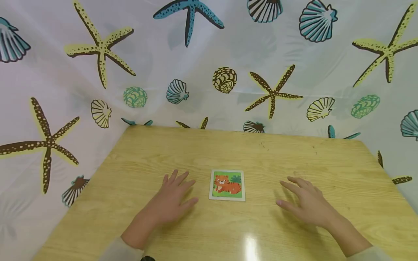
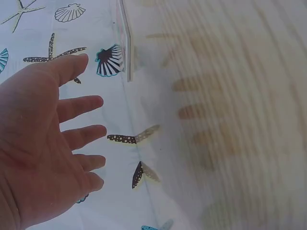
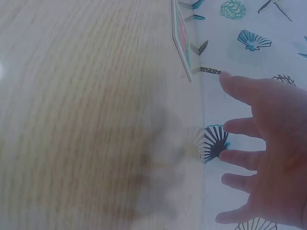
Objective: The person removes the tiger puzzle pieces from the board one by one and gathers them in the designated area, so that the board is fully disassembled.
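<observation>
A square picture card (image 1: 226, 185) with a white border lies flat on the wooden table (image 1: 183, 152), showing an orange tiger on green. To its left is my left hand (image 1: 173, 201), fingers spread and holding nothing. On the other side, farther from the card, my right hand (image 1: 307, 203) has its fingers extended, also with nothing in it. Both wrist views show a gap between the left hand (image 2: 53, 134), the right hand (image 3: 268, 148) and the tabletop. The card (image 3: 181, 40) appears edge-on in the right wrist view.
A white cloth (image 1: 202, 54) printed with starfish and shells hangs behind the table and along both sides. Light glares off the tabletop near its front edge. Pale sleeves (image 1: 121, 250) cover both forearms.
</observation>
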{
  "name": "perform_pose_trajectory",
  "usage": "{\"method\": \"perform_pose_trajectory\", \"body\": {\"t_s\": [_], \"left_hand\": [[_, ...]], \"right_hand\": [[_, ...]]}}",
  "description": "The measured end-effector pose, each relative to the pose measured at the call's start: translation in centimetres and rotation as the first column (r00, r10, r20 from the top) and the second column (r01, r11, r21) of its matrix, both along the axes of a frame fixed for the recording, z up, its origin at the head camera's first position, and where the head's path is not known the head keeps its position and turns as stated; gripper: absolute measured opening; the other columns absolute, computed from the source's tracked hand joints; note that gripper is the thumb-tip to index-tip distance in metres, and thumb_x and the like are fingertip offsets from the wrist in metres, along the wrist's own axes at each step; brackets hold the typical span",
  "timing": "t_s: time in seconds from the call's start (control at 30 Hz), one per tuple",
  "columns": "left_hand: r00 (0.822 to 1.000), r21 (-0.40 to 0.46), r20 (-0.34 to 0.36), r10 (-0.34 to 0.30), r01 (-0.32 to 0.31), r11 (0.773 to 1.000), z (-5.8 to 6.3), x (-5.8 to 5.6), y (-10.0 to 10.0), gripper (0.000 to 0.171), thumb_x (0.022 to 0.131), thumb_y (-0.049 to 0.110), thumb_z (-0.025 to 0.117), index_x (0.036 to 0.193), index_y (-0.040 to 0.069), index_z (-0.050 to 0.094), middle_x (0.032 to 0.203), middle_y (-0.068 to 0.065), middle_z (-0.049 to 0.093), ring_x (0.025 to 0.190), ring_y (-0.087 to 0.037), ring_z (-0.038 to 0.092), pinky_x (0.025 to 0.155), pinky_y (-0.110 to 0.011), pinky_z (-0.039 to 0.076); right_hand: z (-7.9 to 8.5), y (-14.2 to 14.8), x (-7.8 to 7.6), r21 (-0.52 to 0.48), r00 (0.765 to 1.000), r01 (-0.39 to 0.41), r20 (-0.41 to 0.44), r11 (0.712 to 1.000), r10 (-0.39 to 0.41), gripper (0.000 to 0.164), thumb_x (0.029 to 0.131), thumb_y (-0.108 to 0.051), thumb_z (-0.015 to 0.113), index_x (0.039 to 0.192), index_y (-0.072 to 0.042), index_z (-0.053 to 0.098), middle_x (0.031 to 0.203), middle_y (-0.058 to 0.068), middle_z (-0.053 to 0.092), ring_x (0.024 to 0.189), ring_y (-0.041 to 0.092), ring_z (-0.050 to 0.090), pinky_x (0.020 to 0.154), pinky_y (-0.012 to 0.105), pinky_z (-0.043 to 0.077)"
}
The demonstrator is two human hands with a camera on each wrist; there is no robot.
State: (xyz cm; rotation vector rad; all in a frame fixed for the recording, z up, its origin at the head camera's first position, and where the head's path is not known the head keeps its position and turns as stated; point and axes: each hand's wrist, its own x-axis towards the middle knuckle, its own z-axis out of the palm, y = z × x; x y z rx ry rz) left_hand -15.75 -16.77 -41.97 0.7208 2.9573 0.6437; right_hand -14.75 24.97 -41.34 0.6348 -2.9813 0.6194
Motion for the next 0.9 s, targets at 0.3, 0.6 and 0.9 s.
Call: {"method": "perform_pose_trajectory", "body": {"t_s": [0.3,0.6,0.9], "left_hand": [[0.997,0.089,0.067,-0.050,0.043,0.995,0.5,-0.5,1.0,0.050,0.105,0.026,0.064,0.144,-0.004,0.056,0.160,-0.031,0.035,0.150,-0.057,0.021,0.118,-0.073,0.013],[0.988,0.139,0.129,-0.084,0.066,0.988,0.2,-0.7,2.0,0.049,0.105,0.023,0.064,0.146,-0.004,0.055,0.162,-0.028,0.034,0.152,-0.053,0.021,0.121,-0.066,0.015],[0.983,0.159,0.162,-0.092,0.066,0.985,-0.1,-0.9,2.7,0.045,0.106,0.022,0.062,0.143,-0.003,0.058,0.163,-0.028,0.032,0.151,-0.054,0.022,0.119,-0.070,0.017]], "right_hand": [[-0.4,-0.9,-0.6,-0.059,1.000,0.002,0.022,0.998,0.000,0.060,0.099,-0.044,0.070,0.142,-0.003,0.062,0.145,0.027,0.054,0.134,0.058,0.044,0.097,0.082,0.034],[-0.5,-2.0,-1.4,-0.080,0.998,-0.015,0.058,0.997,0.019,0.056,0.099,-0.043,0.070,0.138,-0.002,0.065,0.139,0.021,0.059,0.125,0.046,0.055,0.091,0.073,0.043],[-0.2,-2.7,-1.8,-0.153,0.992,0.017,0.126,0.988,0.003,0.054,0.099,-0.034,0.072,0.137,0.003,0.064,0.134,0.023,0.061,0.120,0.044,0.061,0.095,0.059,0.052]]}}
